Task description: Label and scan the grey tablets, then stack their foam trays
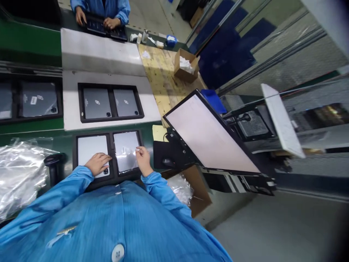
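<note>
Head view, left hand (97,163) laid flat and open on the left tablet (92,150) in a black two-slot tray (111,154), right hand (143,159) pinching clear film (125,160) on the right tablet (127,147) — tilted monitor (209,136) crowded just beside, crinkled plastic bags (20,174) heaped left, a second loaded tray (110,102) set beyond — a co-worker's hands (95,20) seen far up the line.

Glossy film covers the right tablet (125,151); the left tablet (92,148) looks matt, the tray (111,136) dark plastic.

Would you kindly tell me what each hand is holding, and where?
The left hand rests flat on the left tablet, gripping nothing. The right hand pinches something small over the right tablet; unclear what.
</note>
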{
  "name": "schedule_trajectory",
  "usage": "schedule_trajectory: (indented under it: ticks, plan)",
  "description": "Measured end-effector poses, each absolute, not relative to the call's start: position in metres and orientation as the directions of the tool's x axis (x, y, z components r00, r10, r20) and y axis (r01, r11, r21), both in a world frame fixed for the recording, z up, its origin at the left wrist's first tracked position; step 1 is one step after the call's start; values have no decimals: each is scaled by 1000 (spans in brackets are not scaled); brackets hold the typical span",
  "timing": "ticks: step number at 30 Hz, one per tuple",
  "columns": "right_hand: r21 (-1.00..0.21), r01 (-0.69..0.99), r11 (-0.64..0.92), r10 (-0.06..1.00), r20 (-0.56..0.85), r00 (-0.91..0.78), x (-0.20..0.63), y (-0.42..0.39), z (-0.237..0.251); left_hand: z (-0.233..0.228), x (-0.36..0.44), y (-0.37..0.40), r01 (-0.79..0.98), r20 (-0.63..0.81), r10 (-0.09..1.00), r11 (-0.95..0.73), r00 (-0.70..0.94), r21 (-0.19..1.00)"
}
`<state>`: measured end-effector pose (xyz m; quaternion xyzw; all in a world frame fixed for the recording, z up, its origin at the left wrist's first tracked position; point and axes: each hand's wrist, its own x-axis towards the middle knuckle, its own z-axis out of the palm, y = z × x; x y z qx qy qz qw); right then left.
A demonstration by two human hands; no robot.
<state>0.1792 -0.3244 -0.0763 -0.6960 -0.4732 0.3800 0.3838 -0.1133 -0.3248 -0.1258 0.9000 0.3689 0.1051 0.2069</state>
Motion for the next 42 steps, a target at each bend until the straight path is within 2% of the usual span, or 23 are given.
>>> schedule_trajectory:
  ticks: [4, 6, 8, 10, 12, 17, 20, 22, 24, 25, 27, 28, 30, 35, 38, 42]
  plan:
    - [-923, 287, -257, 923, -145, 357, 242, -343, -71, -126, -62, -335, 757, 13, 871, -434, 491, 489]
    - [-917, 287, -277, 912, -157, 379, 259, -350, -73, -116, -13, -338, 758, -53, 869, -399, 493, 516]
    - [-912, 283, -297, 908, -178, 378, 267, -354, -78, -108, 42, -338, 757, -178, 822, -384, 541, 528]
    - [-916, 271, -297, 914, -191, 357, 272, -356, -83, -104, 87, -337, 797, -280, 807, -340, 520, 499]
    - [-930, 243, -275, 929, -192, 316, 277, -355, -90, -104, 115, -334, 828, -322, 814, -305, 484, 471]
    - [-933, 143, -330, 920, -284, 268, 296, -340, -101, -110, 116, -334, 842, -306, 866, -207, 394, 497]
    - [-920, 81, -383, 890, -344, 300, 298, -327, -97, -113, 93, -336, 845, -330, 900, -71, 283, 531]
    - [-897, 61, -439, 880, -415, 231, 290, -319, -90, -116, 74, -339, 843, -349, 918, 33, 187, 537]
    - [-828, 70, -557, 830, -549, 100, 273, -314, -86, -119, 54, -343, 741, -344, 937, 194, 53, 642]
    - [-782, 84, -617, 786, -617, 36, 263, -312, -85, -120, 45, -345, 618, -347, 938, 286, -23, 732]
    - [-719, 115, -686, 717, -694, -67, 239, -308, -88, -119, 29, -351, 261, -380, 910, 411, -163, 873]
    - [-703, 134, -699, 695, -711, -104, 226, -306, -90, -117, 23, -353, 104, -400, 892, 428, -211, 898]
    - [-682, 189, -706, 668, -731, -142, 203, -302, -97, -109, 14, -357, -31, -409, 876, 415, -255, 909]
    - [-673, 284, -683, 687, -724, -63, 164, -291, -114, -93, 2, -363, -35, -377, 883, 383, -278, 923]
    - [-678, 253, -690, 705, -708, 24, 156, -289, -121, -95, -3, -364, -31, -372, 888, 378, -272, 925]
    - [-701, 182, -689, 721, -688, 80, 155, -291, -124, -97, -15, -359, 21, -424, 889, 434, -175, 901]
